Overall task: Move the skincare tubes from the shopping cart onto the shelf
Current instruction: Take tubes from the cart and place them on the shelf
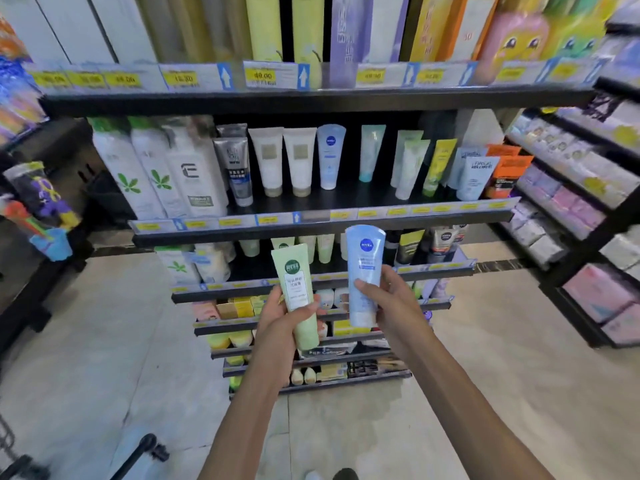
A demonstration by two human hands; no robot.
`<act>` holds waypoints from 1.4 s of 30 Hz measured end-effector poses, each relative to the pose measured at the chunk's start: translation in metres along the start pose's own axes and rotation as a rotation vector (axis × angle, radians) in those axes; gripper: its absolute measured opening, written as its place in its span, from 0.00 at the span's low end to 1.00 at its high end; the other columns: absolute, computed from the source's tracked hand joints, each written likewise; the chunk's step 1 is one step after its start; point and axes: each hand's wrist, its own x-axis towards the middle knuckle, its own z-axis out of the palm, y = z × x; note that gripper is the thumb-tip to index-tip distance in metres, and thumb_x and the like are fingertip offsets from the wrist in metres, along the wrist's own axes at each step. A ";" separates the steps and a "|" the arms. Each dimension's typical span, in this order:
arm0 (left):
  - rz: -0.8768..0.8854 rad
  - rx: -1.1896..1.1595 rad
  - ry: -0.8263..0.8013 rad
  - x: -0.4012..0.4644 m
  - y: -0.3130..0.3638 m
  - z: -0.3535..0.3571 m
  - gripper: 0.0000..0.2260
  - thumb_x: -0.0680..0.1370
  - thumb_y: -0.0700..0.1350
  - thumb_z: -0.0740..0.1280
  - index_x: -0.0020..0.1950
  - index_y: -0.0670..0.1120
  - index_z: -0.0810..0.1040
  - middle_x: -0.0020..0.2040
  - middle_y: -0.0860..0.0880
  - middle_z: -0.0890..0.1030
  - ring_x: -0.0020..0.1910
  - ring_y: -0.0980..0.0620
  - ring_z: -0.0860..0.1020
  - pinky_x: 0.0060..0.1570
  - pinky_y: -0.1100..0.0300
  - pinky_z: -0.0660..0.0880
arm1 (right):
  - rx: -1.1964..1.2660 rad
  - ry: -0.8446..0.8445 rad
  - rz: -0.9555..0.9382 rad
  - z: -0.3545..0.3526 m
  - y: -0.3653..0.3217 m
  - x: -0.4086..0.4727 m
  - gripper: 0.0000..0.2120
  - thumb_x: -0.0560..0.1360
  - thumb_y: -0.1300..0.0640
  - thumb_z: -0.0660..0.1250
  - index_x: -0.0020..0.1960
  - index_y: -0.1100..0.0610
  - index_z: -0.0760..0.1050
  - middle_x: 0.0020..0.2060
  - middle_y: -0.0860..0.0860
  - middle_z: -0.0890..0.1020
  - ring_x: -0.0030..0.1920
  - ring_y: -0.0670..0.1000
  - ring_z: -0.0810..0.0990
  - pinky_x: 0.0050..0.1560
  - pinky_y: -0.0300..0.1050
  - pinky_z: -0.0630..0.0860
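Both hands are raised side by side in front of the shelf [322,221], each gripping one tube upright, crimped end up and cap end down. The left hand [280,315] holds the green tube [296,292] around its lower half, thumb across the front near the label and fingers curled behind; the cap end projects below the palm. The right hand [388,299] holds the blue tube [363,271], thumb pressed on the front face and fingers wrapped round the right side and back. The two tubes stand just beside one another without touching, the blue one higher. Neither tube touches the shelf; both sit below its front edge, overlapping the lower tiers behind them. Directly above the hands, the shelf carries a row of standing tubes: two cream tubes [284,161] above the left hand, a matching blue tube [330,155] above the gap between the hands, and pale green tubes [410,164] above and to the right of the right hand. Large white bottles [156,168] stand up and to the left of the left hand. A dark cart handle [138,452] shows low, left of the left forearm; the cart basket itself cannot be seen.
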 end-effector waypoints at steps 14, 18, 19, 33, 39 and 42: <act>0.033 0.107 -0.009 0.087 0.016 0.008 0.21 0.77 0.32 0.70 0.67 0.49 0.76 0.55 0.41 0.85 0.50 0.42 0.84 0.50 0.45 0.81 | -0.314 -0.035 -0.299 0.042 -0.101 0.190 0.22 0.74 0.57 0.78 0.66 0.53 0.76 0.56 0.49 0.86 0.57 0.49 0.85 0.58 0.53 0.82; 0.053 0.126 0.007 0.098 0.018 0.011 0.21 0.77 0.32 0.69 0.67 0.49 0.76 0.54 0.41 0.85 0.50 0.41 0.85 0.47 0.50 0.81 | -0.462 -0.023 -0.317 0.043 -0.106 0.236 0.23 0.73 0.56 0.79 0.65 0.54 0.75 0.57 0.51 0.84 0.57 0.50 0.84 0.59 0.57 0.82; 0.059 0.118 0.015 0.100 0.019 0.012 0.21 0.77 0.32 0.69 0.67 0.48 0.75 0.54 0.41 0.85 0.50 0.41 0.85 0.46 0.51 0.81 | -0.502 -0.019 -0.317 0.042 -0.103 0.244 0.23 0.73 0.56 0.79 0.65 0.54 0.75 0.56 0.50 0.84 0.57 0.50 0.84 0.60 0.58 0.82; 0.058 0.129 0.036 0.119 0.008 0.011 0.21 0.77 0.31 0.69 0.68 0.48 0.75 0.54 0.42 0.85 0.50 0.41 0.84 0.49 0.51 0.81 | -0.715 0.003 -0.356 0.040 -0.085 0.282 0.24 0.71 0.58 0.80 0.63 0.55 0.75 0.59 0.52 0.84 0.58 0.52 0.83 0.62 0.55 0.80; 0.057 0.114 0.061 0.117 0.005 0.005 0.22 0.77 0.31 0.70 0.67 0.48 0.75 0.54 0.42 0.85 0.49 0.42 0.85 0.48 0.49 0.81 | -0.756 0.021 -0.361 0.041 -0.082 0.285 0.24 0.72 0.57 0.80 0.64 0.54 0.74 0.59 0.51 0.84 0.57 0.52 0.83 0.61 0.55 0.80; 0.052 0.107 0.081 0.114 0.002 -0.001 0.22 0.77 0.31 0.70 0.66 0.50 0.75 0.54 0.43 0.86 0.50 0.44 0.85 0.48 0.49 0.81 | -0.774 0.031 -0.357 0.042 -0.082 0.283 0.24 0.72 0.56 0.80 0.64 0.54 0.74 0.58 0.51 0.84 0.57 0.51 0.83 0.60 0.53 0.80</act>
